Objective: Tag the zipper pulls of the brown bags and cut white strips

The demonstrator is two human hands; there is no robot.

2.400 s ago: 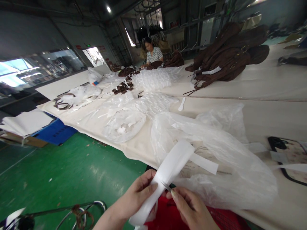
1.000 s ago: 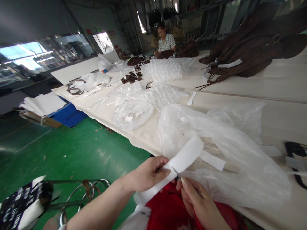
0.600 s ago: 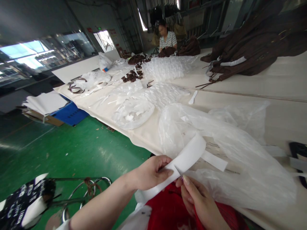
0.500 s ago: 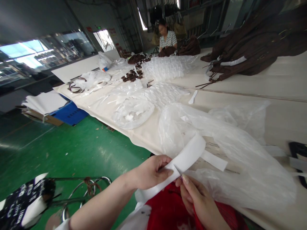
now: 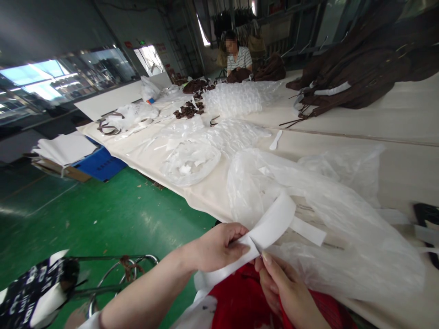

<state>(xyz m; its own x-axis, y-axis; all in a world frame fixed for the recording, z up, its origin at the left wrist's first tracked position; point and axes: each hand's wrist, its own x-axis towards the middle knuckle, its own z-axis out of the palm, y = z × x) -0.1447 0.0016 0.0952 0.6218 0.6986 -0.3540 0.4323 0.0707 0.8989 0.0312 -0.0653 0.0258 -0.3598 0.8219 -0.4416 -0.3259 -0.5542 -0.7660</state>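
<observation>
My left hand [image 5: 214,246] pinches a long white strip [image 5: 270,224] near its middle, thumb on top. The strip curves up over the table's near edge, and its lower end hangs toward my lap. My right hand [image 5: 284,290] is closed below the strip and holds a small thin blade [image 5: 255,245] with its tip against the strip's edge. A large crumpled clear plastic bag [image 5: 325,219] lies on the cream table [image 5: 394,160] just behind my hands. A red fabric [image 5: 240,301] lies under both hands.
More clear plastic bags [image 5: 192,157] and white scraps cover the table's left part. A heap of dark brown bags [image 5: 356,68] sits at the back right. A person in a striped shirt [image 5: 238,57] works at the far end. A metal stool [image 5: 120,272] stands on the green floor.
The view has swung left and down since the oldest frame. My hands have kept their hold on the strip, and the blade tip has stayed at its edge over the last second.
</observation>
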